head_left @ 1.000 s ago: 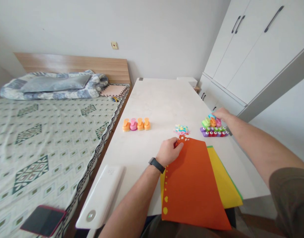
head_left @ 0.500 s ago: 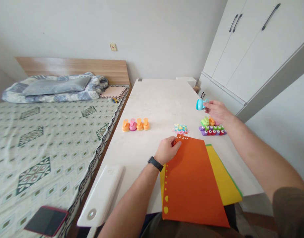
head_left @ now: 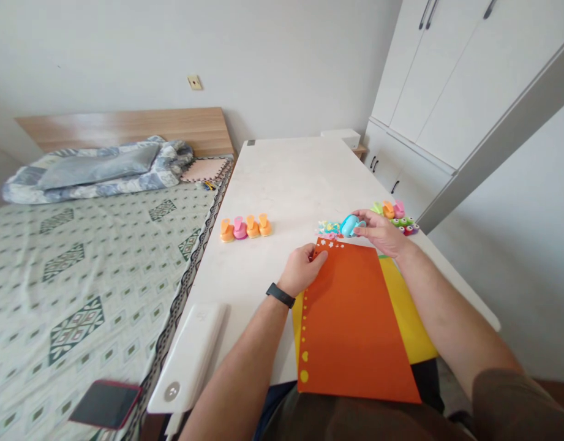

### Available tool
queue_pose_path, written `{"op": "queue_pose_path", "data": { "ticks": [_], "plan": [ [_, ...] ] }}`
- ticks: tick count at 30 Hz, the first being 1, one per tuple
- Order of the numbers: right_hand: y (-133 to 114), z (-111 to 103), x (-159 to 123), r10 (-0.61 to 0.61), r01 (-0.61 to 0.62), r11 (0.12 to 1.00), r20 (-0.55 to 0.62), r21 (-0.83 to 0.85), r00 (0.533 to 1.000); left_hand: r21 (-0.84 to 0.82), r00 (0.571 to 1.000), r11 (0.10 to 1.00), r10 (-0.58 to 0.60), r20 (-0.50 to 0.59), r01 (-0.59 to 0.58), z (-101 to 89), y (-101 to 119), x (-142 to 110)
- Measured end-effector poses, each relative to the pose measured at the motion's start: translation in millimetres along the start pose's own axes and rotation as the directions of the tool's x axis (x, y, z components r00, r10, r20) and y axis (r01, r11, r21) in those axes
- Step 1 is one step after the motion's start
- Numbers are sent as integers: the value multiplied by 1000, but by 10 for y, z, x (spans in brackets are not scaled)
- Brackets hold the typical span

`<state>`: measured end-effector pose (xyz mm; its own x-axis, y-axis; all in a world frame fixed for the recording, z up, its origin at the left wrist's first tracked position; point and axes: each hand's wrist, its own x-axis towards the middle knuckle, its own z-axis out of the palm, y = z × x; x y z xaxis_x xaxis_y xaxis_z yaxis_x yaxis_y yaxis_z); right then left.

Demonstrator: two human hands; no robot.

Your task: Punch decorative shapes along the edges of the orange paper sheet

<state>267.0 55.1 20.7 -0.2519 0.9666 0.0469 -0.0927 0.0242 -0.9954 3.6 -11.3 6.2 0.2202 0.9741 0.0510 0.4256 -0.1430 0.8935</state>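
My left hand grips the upper left corner of an orange sheet of paper, thumb on top. Small shapes are cut out along the sheet's top and left edges. Between the fingers of my right hand is a light blue craft punch, held just above the sheet's top edge. A little pile of coloured paper cut-outs lies beside the punch. Beneath the orange sheet a yellow sheet sticks out on both sides.
Several orange and pink punches stand in a row on the white table. More small punches sit behind my right hand. A white device lies at the table's left edge, with a phone on the bed.
My right hand has brought the blue punch left and down, from over the small punches to the orange sheet's top edge. My left hand keeps hold of the sheet. The camera view has shifted slightly.
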Motion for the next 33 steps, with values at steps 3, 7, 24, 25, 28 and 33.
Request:
{"op": "queue_pose_path", "data": {
  "ticks": [3,7,24,25,28,33],
  "plan": [
    [52,-76,-13,15,-15,1000,15,-9,1000,-46,1000,999,-8,14,9,3,-17,5],
    [71,-124,-29,43,-43,999,28,-17,999,-82,1000,996,-22,14,23,0,-29,17],
    [78,-141,-49,138,-119,984,155,-130,978,-91,995,995,-54,-87,46,10,-29,48],
    [71,-137,-53,147,-124,983,167,-138,975,-99,994,994,-58,-89,49,11,-30,48],
    [50,-119,-65,163,-133,979,194,-155,967,-122,994,991,-62,-95,50,15,-35,48],
    [22,-88,-83,171,-133,973,203,-187,964,-144,992,989,-62,-113,46,23,-42,53]
  ]
}}
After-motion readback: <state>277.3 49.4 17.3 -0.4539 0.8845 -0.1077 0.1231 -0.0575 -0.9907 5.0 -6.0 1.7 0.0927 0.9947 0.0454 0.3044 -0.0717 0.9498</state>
